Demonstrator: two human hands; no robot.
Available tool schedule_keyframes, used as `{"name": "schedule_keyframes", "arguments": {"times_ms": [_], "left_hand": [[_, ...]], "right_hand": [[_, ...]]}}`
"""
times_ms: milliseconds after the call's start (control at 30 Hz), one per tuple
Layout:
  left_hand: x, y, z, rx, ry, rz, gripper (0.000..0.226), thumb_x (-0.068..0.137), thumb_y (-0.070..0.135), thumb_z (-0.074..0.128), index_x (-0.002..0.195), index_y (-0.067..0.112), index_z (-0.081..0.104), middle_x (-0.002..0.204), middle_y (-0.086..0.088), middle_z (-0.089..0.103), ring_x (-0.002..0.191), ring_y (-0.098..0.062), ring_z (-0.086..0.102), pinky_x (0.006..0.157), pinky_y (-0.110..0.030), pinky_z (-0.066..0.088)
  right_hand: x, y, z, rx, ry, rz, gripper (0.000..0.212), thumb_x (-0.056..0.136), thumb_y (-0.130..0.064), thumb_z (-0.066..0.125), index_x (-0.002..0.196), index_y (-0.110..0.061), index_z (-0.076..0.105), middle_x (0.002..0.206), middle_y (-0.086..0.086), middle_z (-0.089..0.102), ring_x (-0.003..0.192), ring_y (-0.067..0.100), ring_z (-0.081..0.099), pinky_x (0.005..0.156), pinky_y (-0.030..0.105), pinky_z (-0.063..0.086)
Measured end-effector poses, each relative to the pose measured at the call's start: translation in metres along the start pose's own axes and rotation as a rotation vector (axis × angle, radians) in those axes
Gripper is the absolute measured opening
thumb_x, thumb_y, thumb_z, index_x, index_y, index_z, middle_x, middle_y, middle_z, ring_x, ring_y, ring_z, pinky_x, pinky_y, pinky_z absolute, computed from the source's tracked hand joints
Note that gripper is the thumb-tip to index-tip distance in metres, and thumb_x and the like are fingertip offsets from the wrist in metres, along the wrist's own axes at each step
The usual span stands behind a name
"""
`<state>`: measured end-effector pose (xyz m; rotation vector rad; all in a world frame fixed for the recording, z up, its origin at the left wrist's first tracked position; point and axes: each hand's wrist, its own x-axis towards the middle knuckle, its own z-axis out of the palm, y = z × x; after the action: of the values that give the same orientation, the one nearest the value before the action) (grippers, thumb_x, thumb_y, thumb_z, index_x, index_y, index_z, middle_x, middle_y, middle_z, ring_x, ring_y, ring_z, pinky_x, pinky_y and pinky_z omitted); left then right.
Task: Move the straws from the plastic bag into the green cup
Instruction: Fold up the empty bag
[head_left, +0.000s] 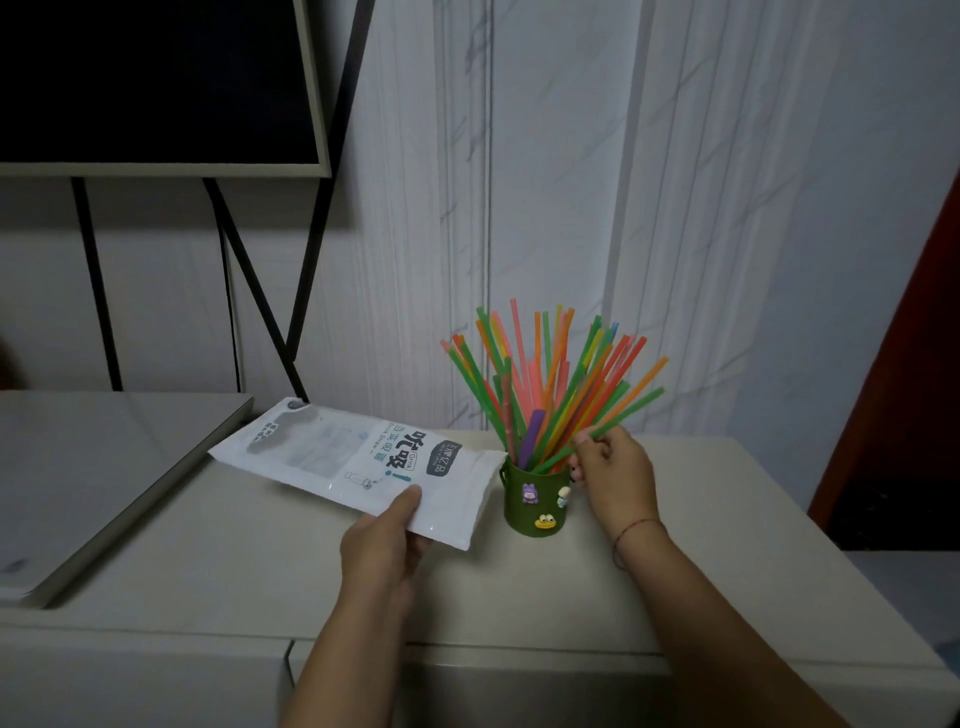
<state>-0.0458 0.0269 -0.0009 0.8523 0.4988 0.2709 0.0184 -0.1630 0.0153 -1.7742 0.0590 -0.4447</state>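
A green cup (535, 500) with small cartoon stickers stands on the beige cabinet top (260, 561), right of centre. Several coloured straws (550, 384) fan out of it, green, orange, pink, yellow and one purple. My right hand (610, 470) is just right of the cup's rim, its fingers pinching the lower part of a green straw that leans out to the right. My left hand (387, 540) holds the near edge of the white plastic bag (358, 462), thumb on top; the bag is lifted flat above the cabinet, its right end next to the cup. It looks flat, with no straws visible inside.
A flat grey panel (93, 478) lies on the cabinet top at the left. A dark framed screen (156, 83) on black legs stands at the back left. A pale marbled wall (675, 208) is behind the cup. A dark red door edge (904, 364) is at the right.
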Motion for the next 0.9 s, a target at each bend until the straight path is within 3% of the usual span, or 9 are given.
{"name": "schedule_keyframes", "arguments": {"times_ms": [167,267,400,533,633,733,900], "left_hand": [[0.004,0.003,-0.007,0.115,-0.047,-0.011,0.02,0.085,0.003,0.065,0.104,0.009,0.064,0.098,-0.006,0.072,0.082,-0.02,0.068,0.06,-0.027,0.056],[0.002,0.01,-0.013,0.187,-0.099,-0.035,0.018,0.086,0.004,0.064,0.103,0.01,0.064,0.098,-0.007,0.073,0.083,-0.021,0.068,0.053,-0.023,0.056],[0.0,0.025,-0.026,0.248,-0.179,-0.075,0.015,0.087,0.003,0.062,0.101,0.007,0.065,0.088,-0.006,0.076,0.082,-0.022,0.069,0.053,-0.025,0.057],[-0.001,0.041,-0.046,0.352,-0.261,-0.093,0.019,0.086,0.006,0.062,0.105,0.006,0.066,0.093,-0.009,0.076,0.079,-0.022,0.073,0.06,-0.027,0.057],[0.0,0.047,-0.061,0.4,-0.352,-0.158,0.028,0.083,0.006,0.062,0.111,0.002,0.066,0.104,-0.015,0.074,0.093,-0.028,0.071,0.068,-0.031,0.06],[-0.004,0.051,-0.07,0.488,-0.446,-0.251,0.039,0.074,0.007,0.07,0.113,-0.001,0.068,0.111,-0.02,0.07,0.101,-0.034,0.069,0.078,-0.036,0.059],[-0.009,0.049,-0.076,0.644,-0.57,-0.358,0.034,0.077,0.004,0.074,0.11,0.0,0.071,0.116,-0.021,0.068,0.109,-0.036,0.065,0.097,-0.041,0.05]], "right_hand": [[-0.002,0.001,-0.004,-0.017,-0.08,0.06,0.022,0.09,-0.026,0.058,0.074,-0.012,0.053,0.065,0.005,0.062,0.058,0.017,0.057,0.067,0.033,0.051],[-0.008,-0.003,-0.009,-0.058,-0.195,0.123,0.027,0.088,-0.027,0.06,0.069,-0.009,0.054,0.058,0.005,0.06,0.051,0.015,0.054,0.055,0.025,0.047],[-0.02,-0.004,-0.015,-0.134,-0.52,0.27,0.034,0.089,-0.024,0.061,0.059,-0.008,0.056,0.049,0.005,0.056,0.041,0.012,0.051,0.045,0.02,0.045],[-0.038,-0.01,-0.01,0.018,-0.803,0.486,0.025,0.092,-0.028,0.056,0.082,-0.006,0.063,0.069,0.008,0.068,0.055,0.01,0.066,0.055,0.021,0.056],[-0.045,-0.015,0.005,0.227,-0.81,0.571,0.033,0.092,-0.035,0.052,0.1,-0.006,0.063,0.082,0.008,0.068,0.062,0.012,0.068,0.06,0.026,0.056],[-0.052,-0.02,0.024,0.326,-0.826,0.559,0.029,0.094,-0.036,0.048,0.089,-0.013,0.065,0.063,-0.003,0.065,0.051,0.006,0.057,0.055,0.022,0.052],[-0.058,-0.025,0.047,0.413,-0.741,0.451,0.017,0.094,-0.015,0.051,0.092,-0.008,0.066,0.073,0.002,0.074,0.062,0.01,0.07,0.057,0.022,0.057]]}}
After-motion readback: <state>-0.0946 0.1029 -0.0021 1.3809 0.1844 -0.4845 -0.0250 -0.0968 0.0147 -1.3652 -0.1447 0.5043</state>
